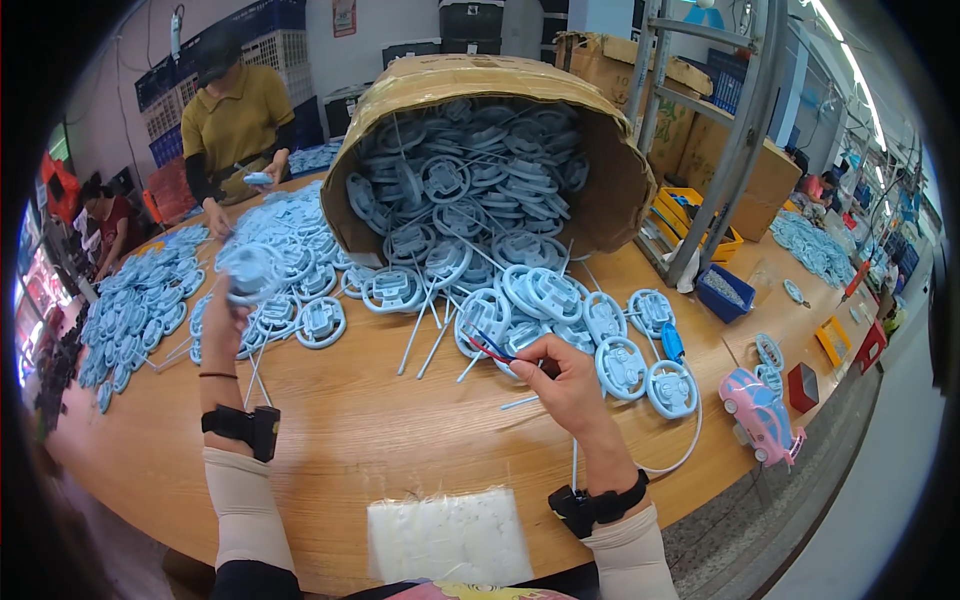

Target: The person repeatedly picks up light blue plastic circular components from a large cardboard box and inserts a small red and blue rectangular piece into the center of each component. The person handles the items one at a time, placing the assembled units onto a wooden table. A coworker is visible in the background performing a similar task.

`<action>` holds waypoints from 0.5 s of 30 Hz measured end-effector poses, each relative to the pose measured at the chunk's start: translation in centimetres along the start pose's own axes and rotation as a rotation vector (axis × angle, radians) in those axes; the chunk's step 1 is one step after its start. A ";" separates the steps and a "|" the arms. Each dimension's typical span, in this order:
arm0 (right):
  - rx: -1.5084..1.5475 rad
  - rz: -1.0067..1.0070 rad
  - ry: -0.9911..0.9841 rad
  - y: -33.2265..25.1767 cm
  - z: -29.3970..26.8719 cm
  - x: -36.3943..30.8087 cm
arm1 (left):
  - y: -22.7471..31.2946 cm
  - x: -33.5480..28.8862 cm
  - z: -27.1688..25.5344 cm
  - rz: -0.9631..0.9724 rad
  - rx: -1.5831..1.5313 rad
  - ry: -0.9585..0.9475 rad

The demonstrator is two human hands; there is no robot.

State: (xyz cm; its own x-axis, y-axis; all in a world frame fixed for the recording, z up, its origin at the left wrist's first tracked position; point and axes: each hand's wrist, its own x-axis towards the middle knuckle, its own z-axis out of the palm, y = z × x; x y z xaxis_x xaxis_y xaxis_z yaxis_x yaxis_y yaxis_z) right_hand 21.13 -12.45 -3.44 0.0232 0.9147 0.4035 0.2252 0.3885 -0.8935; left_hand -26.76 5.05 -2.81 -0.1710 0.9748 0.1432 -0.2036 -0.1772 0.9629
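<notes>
My left hand (222,325) is raised over the pile on the left, closed on a light blue toy steering wheel (255,272) that is smeared by motion. My right hand (565,385) is in front of the big box, with thumb and fingers pinched together on a cable end whose thin red and blue wires (488,345) stick out to the left. A white cable (690,450) loops below this hand toward a steering wheel (671,389) at the right. Many more such wheels (485,320) with pale cables lie just beyond the fingers.
A large cardboard box (480,72) lies on its side, spilling wheels. At the right stand a metal rack (715,150), a blue bin (724,293) and a pink toy car (760,415). A clear plastic sheet (448,538) covers the near edge. Across the table a co-worker (238,115) handles wheels.
</notes>
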 end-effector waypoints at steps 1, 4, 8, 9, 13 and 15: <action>-0.026 0.009 -0.007 -0.2 -0.1 0.0 | -0.5 0.6 0.1 0.066 -0.114 0.050; -0.023 0.021 -0.013 0.3 0.2 0.1 | -2.2 3.0 0.5 0.035 -0.322 0.049; -0.041 0.039 -0.004 0.5 -0.3 -0.2 | -7.4 3.9 6.9 -0.415 -0.004 -0.279; -0.038 0.030 -0.014 0.4 0.0 0.0 | -7.8 3.3 8.6 -0.440 0.120 -0.255; -0.052 0.015 -0.013 0.4 -0.3 -0.2 | -11.5 3.0 16.2 -0.385 0.502 -0.214; -0.039 0.005 -0.033 0.5 0.3 0.0 | -11.7 2.5 17.1 -0.364 0.514 -0.191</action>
State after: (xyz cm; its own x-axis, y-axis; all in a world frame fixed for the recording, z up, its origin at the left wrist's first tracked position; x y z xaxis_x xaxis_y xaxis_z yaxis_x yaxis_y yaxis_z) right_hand 20.98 -12.23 -3.88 -0.0076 0.9199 0.3922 0.2630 0.3802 -0.8867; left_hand -8.33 11.85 -9.84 0.0057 0.9755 -0.2197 0.2781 0.2095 0.9374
